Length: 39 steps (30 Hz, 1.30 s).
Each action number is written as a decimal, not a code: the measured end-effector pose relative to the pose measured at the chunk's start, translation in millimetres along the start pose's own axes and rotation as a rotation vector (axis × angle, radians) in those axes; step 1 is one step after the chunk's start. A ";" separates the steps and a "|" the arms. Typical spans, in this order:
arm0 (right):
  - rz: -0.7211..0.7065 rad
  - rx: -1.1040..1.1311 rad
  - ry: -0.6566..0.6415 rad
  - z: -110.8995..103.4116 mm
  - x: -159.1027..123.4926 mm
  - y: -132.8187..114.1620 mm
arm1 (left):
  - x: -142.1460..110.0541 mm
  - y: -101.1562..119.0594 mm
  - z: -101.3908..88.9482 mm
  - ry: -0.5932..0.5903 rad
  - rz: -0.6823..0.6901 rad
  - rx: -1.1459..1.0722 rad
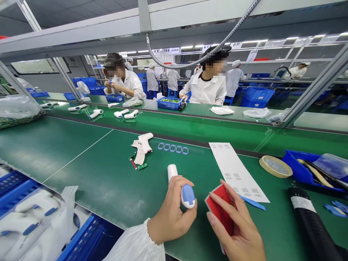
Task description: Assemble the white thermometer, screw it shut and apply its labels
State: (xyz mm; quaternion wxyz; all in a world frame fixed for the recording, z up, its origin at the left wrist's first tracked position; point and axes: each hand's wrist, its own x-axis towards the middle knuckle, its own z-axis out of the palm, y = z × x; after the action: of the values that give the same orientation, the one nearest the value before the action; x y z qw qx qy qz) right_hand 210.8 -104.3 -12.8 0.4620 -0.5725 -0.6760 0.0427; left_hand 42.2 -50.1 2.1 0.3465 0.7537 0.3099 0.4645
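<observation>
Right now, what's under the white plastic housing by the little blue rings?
The white plastic housing lies partly on a green circuit board, on the green bench mat. The board's end shows; whatever lies directly beneath the housing is covered.

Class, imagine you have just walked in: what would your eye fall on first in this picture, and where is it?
The hands come first, at bottom centre: the left hand grips a white-and-blue device, and the right hand holds a red card. Beyond them stretches the green bench, with white devices along its far belt. Across it sit two co-workers in white coats, a blue basket between them.
</observation>
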 end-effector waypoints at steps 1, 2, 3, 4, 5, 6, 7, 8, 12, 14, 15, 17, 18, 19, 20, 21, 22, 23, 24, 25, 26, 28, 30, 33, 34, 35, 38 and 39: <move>-0.002 0.000 -0.002 0.0 -0.2 0.6 | -0.1 0.2 -0.1 -0.002 -0.001 -0.003; -0.007 0.001 -0.003 0.0 -0.5 1.2 | -0.3 0.4 -0.2 -0.004 -0.002 -0.005; -0.012 0.001 -0.004 0.0 -0.8 1.9 | -0.6 0.5 -0.4 -0.007 0.002 -0.007; -0.017 0.002 -0.005 0.1 -1.3 2.5 | -0.9 0.6 -0.6 -0.011 0.010 -0.008; -0.019 0.006 -0.004 0.3 -1.8 3.2 | -1.2 0.7 -0.9 -0.014 0.020 -0.013; -0.019 0.008 -0.002 0.6 -2.2 3.7 | -1.6 0.9 -1.3 -0.019 0.031 -0.022; -0.017 0.010 -0.001 1.0 -2.7 4.0 | -2.0 1.1 -1.7 -0.022 0.038 -0.038; -0.008 0.013 0.000 1.5 -3.1 4.2 | -2.4 1.5 -2.0 -0.024 0.037 -0.061; 0.039 0.030 0.002 3.3 -4.8 5.4 | -3.1 3.9 -2.6 0.012 -0.044 -0.164; 0.031 0.034 -0.001 3.7 -5.4 6.8 | -2.2 5.3 -1.9 0.057 -0.101 -0.210; 0.027 0.039 0.001 3.9 -5.7 7.4 | -1.5 6.1 -1.4 0.089 -0.126 -0.243; 0.034 0.051 0.009 4.3 -6.1 7.9 | 0.6 7.7 -0.4 0.150 -0.180 -0.312; 0.042 0.061 0.013 4.6 -6.2 7.5 | 1.8 8.7 0.0 0.174 -0.206 -0.338; 0.054 0.072 0.017 4.9 -6.4 6.4 | 3.2 9.8 0.2 0.191 -0.229 -0.353; 0.071 0.082 0.019 5.2 -6.7 4.8 | 4.6 10.9 0.2 0.196 -0.244 -0.358; 0.093 0.090 0.020 5.4 -7.0 2.7 | 6.1 12.0 -0.1 0.196 -0.250 -0.356; 0.123 0.096 0.022 5.6 -7.4 0.4 | 7.6 13.0 -0.6 0.197 -0.247 -0.352; 0.157 0.102 0.025 5.7 -7.8 -2.1 | 9.1 13.8 -1.3 0.197 -0.238 -0.350; 0.189 0.109 0.028 5.8 -8.1 -4.5 | 10.6 14.3 -2.2 0.195 -0.232 -0.353; 0.209 0.114 0.026 5.8 -8.4 -6.5 | 12.1 14.4 -3.2 0.195 -0.229 -0.358; 0.223 0.117 0.025 5.8 -8.6 -8.1 | 13.5 14.0 -4.3 0.194 -0.227 -0.366; 0.234 0.121 0.028 6.0 -8.8 -9.7 | 15.6 12.0 -6.4 0.181 -0.227 -0.393; 0.225 0.118 0.034 6.5 -9.0 -9.4 | 16.6 8.8 -8.0 0.155 -0.214 -0.425; 0.197 0.119 0.044 7.5 -9.3 -7.2 | 16.4 4.8 -9.5 0.095 -0.195 -0.452; 0.191 0.116 0.046 7.7 -9.5 -6.4 | 16.1 4.3 -9.8 0.079 -0.192 -0.453; 0.188 0.109 0.047 8.0 -9.7 -5.7 | 15.7 4.1 -9.9 0.066 -0.192 -0.450; 0.182 0.091 0.048 8.3 -10.2 -4.2 | 15.0 5.8 -9.9 0.038 -0.195 -0.418; 0.179 0.091 0.050 8.4 -10.3 -3.9 | 15.0 6.7 -9.7 0.032 -0.192 -0.402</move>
State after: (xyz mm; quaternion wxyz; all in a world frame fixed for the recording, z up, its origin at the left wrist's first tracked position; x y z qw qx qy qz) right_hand 201.4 -109.9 -21.3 0.4986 -0.6099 -0.6078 0.1000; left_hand 39.9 -39.7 18.0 0.5276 0.6291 0.2868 0.4936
